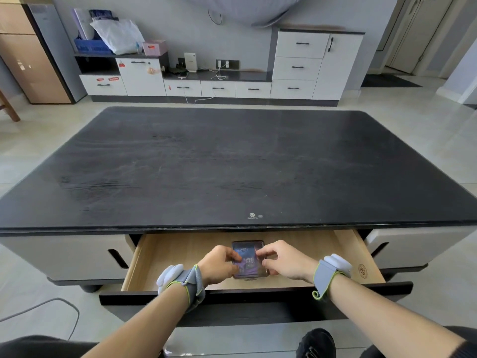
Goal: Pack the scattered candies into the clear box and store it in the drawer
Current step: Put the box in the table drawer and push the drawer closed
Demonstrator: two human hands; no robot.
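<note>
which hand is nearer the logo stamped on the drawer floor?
Right. The right hand grips the clear box on the side toward the logo; the left hand grips the box's far side from it.

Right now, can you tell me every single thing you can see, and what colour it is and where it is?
table: one, black top, centre of room
drawer: one, light wood inside, pulled open under the table's near edge
clear box: one, see-through with purple candies inside, in the drawer between both hands
wall cabinets: one long unit, white, far wall
fridge: one, brown and grey, far left
left hand: one, grey wrist strap, on the box's left side
right hand: one, grey wrist strap, on the box's right side
</note>
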